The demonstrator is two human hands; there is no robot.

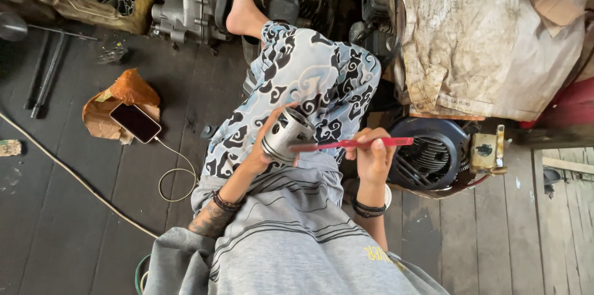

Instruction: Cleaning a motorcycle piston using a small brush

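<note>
Two hands, one loose piston over the lap

Left hand point(263, 149) cups the metal piston point(286, 135), grip closed around its skirt. Right hand point(373, 158), at three o'clock, pinches a red blade point(352, 144) against it. A slip could nick fingers or drop the piston onto the floorboards point(74, 233).

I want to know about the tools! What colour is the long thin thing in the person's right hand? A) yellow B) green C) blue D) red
D: the right hand grips a long thin red tool, its tip laid against the shiny metal piston that the left hand holds up.
</note>
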